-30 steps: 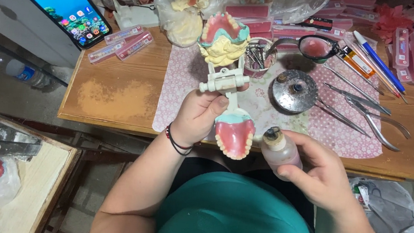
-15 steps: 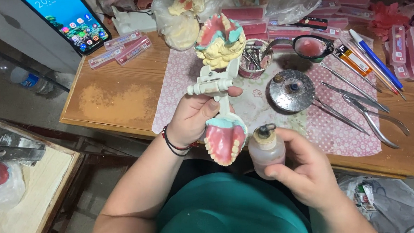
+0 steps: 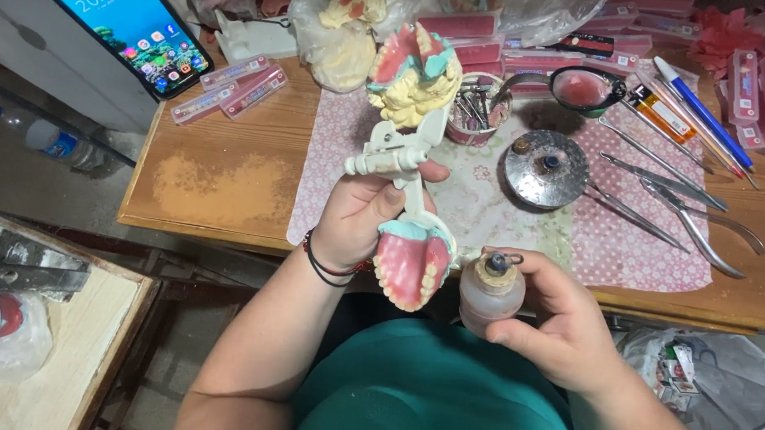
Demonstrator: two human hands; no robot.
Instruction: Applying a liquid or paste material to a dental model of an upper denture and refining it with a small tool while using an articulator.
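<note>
Wrapped tight around a white hinged holder [image 3: 403,157], the left hand [image 3: 359,218] grips it by the middle. The holder carries two sets of false teeth. One set [image 3: 409,265], pink with white teeth, hangs at the bottom, just over the near edge of the desk [image 3: 210,181]. The other set [image 3: 412,72] sits at the top on a yellow lump, above the desk. Two thin bands, one black and one red, go round the left wrist.

Just beside the lower teeth, the right hand [image 3: 557,323] is closed around one small cloudy bottle [image 3: 489,293] with a brown stopper. The bottle stands upright and is off the desk, close to the person's teal shirt.

On the desk lies one pink spotted cloth [image 3: 638,251]. On it stand one round metal lid [image 3: 545,169] and one small cup [image 3: 477,113] full of little metal tools. Near the right edge lie one pair of pliers [image 3: 703,236] and some long thin tools; I cannot count them surely. One black bowl [image 3: 587,87] with pink stuff sits near the far edge. One phone [image 3: 123,12] with a lit screen leans at the far left corner.
</note>
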